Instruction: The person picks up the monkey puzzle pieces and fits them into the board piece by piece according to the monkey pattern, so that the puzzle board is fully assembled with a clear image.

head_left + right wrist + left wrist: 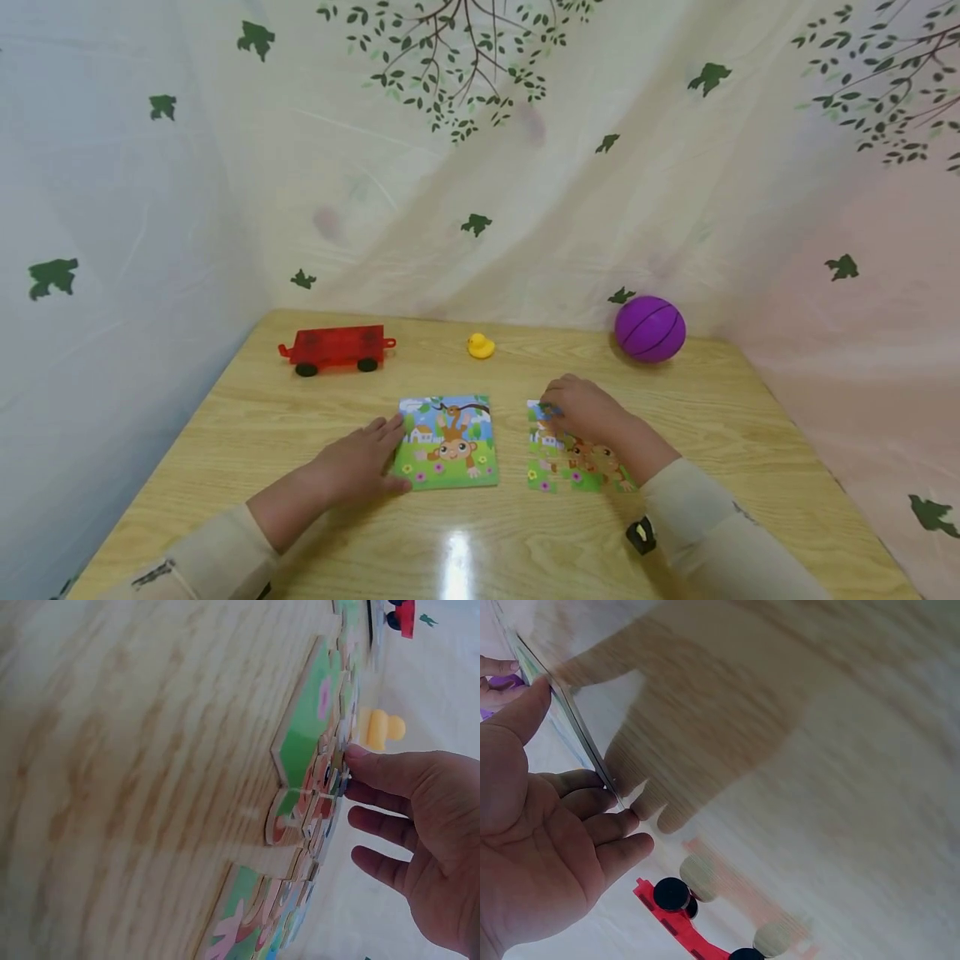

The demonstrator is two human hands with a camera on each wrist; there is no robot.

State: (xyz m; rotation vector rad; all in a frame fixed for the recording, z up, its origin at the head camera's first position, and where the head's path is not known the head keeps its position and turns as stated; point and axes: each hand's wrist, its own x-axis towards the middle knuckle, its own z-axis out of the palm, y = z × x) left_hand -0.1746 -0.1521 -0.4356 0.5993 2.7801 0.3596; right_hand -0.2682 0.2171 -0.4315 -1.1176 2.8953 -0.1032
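Sleeves (723,525) nearest, our spread left hand (354,468) probably steadies the picture board (450,446); our right hand (587,410) touches puzzle pieces (542,477), whether pinching we can't tell.

Hands: two, your left hand (358,463) and right hand (588,410). Against the left: one monkey picture board (447,462). At the right: several puzzle pieces (542,475), partly covered, exact count uncertain. Beyond the left: one red wagon (339,347). Beyond, between both: one yellow duck (482,347). Beyond the right: one purple ball (650,330).
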